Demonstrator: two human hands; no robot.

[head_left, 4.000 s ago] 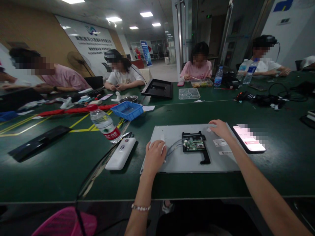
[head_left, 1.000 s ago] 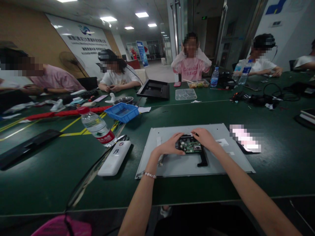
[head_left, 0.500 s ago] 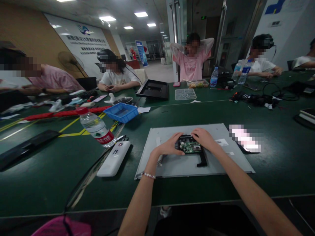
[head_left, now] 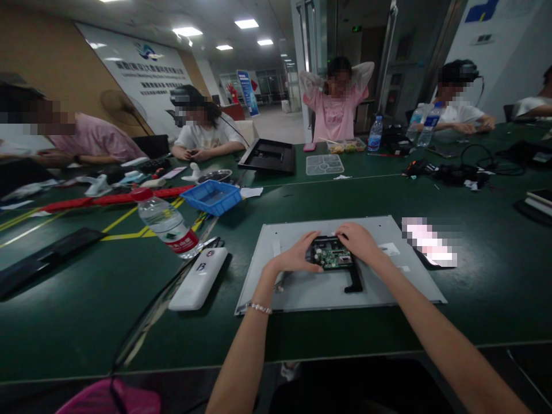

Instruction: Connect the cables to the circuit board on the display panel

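A grey metal-backed panel (head_left: 310,296) lies flat on the green table in front of me. On its middle sits a green circuit board (head_left: 333,256) in a black plastic frame (head_left: 354,280) with a leg reaching toward me. My left hand (head_left: 299,255) grips the frame's left side, thumb at the near edge and fingers at the far edge. My right hand (head_left: 357,240) has its bent fingers on the frame's far right edge, over a small white piece of tape. Cables left of the board are mostly hidden under my left hand.
Left of the panel lie a white power bank (head_left: 199,279) marked 13 and a tilted water bottle (head_left: 168,224). Beyond are a blue tray (head_left: 212,198) and a black plastic casing (head_left: 267,156). A lit phone (head_left: 431,244) lies at right. Several people sit around the table.
Both my hands have come in from the panel's left and right sides onto the black frame and stayed there over the last second. The person opposite has raised both arms behind the head.
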